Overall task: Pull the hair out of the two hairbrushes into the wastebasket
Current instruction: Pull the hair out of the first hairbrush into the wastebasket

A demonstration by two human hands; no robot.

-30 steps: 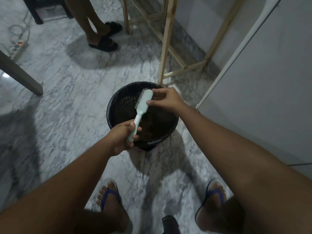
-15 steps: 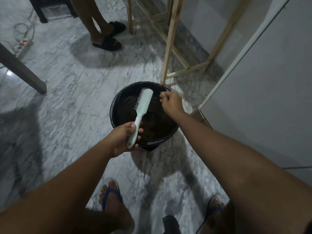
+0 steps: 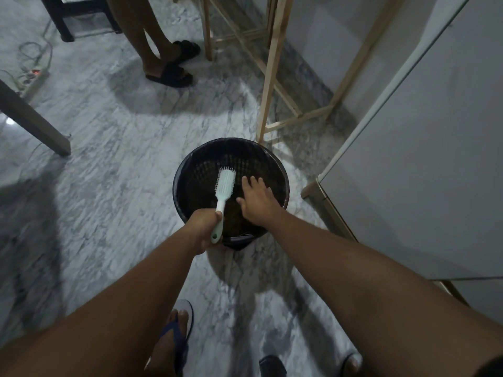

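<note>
The left hand (image 3: 202, 227) grips the handle of a pale green plastic hairbrush (image 3: 224, 185), holding its head over the round black mesh wastebasket (image 3: 190, 170), likely so pulled hair falls inside. The right hand (image 3: 257, 198) hovers beside it, fingers spread, empty as far as shows. The basket stands on grey-veined marble floor (image 3: 122, 164) beside a pale wooden frame (image 3: 268, 85).

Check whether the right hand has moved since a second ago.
Yes. The right hand left the hairbrush head and drew back from the wastebasket's far rim, fingers now spread.
</note>
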